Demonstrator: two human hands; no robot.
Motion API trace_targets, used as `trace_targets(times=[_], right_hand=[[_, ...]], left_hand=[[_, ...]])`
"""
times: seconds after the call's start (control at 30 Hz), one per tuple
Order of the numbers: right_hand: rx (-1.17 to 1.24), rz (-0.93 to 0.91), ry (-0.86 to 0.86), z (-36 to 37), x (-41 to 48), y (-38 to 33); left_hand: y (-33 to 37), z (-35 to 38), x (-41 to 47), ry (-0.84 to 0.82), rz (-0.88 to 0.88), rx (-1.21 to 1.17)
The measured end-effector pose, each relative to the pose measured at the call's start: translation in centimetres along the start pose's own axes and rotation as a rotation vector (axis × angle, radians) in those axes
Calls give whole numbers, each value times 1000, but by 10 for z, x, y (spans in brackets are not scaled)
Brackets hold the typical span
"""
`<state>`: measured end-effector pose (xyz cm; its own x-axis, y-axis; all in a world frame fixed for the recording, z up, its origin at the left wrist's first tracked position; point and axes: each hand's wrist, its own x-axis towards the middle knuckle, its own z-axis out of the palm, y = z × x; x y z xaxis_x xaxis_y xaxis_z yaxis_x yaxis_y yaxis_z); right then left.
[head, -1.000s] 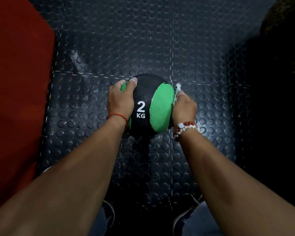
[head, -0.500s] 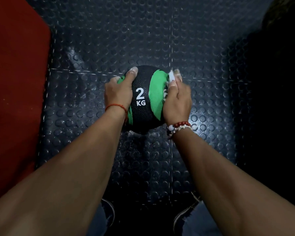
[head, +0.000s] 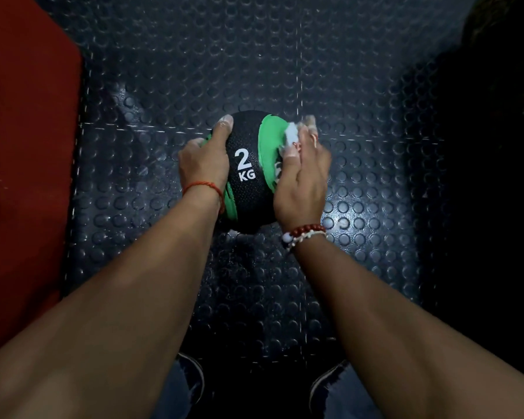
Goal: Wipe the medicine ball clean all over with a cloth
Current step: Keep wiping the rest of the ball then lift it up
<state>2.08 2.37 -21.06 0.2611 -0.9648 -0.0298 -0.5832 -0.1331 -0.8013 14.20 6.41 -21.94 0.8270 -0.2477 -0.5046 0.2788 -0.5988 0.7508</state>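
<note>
Ball (head: 245,164), black and green and marked "2 KG", sits mid-floor (head: 360,86) on studded rubber. Left hand (head: 204,164) cups its left side, thumb on top. Right hand (head: 303,182), blurred, presses a pale cloth (head: 291,135) against the right green panel. Red mat (head: 22,164) lines the floor's left edge.

A dark floor (head: 285,55) of rubber tiles fills most of the view, covered in rows of raised round studs. Thin pale seams between tiles run across it, one lengthwise down the middle and others crossing it. Dim light gives the studs a faint sheen near the centre. Along the left edge lies a red mat (head: 22,176) with a rounded corner. The right side falls into deep shadow, where nothing can be made out.
</note>
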Motion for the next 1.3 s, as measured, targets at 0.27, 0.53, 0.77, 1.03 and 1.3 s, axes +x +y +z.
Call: trace_targets(times=[0.27,0.53,0.77,1.03,1.3], right_hand=[[20,200,25,13,-39,-14],[57,209,-153,-9,16,3],[71,284,-58,3,-27,-10],[67,153,-80,2,15,9],[105,347,-12,7,-10,-4]], left_hand=[[2,-2,1,-19,35,24],[-3,-7,0,-48,0,-116],[-5,-10,0,-82,34,-114],[-4,-13,3,-88,43,-64],[-1,-11,-20,54,156,87]])
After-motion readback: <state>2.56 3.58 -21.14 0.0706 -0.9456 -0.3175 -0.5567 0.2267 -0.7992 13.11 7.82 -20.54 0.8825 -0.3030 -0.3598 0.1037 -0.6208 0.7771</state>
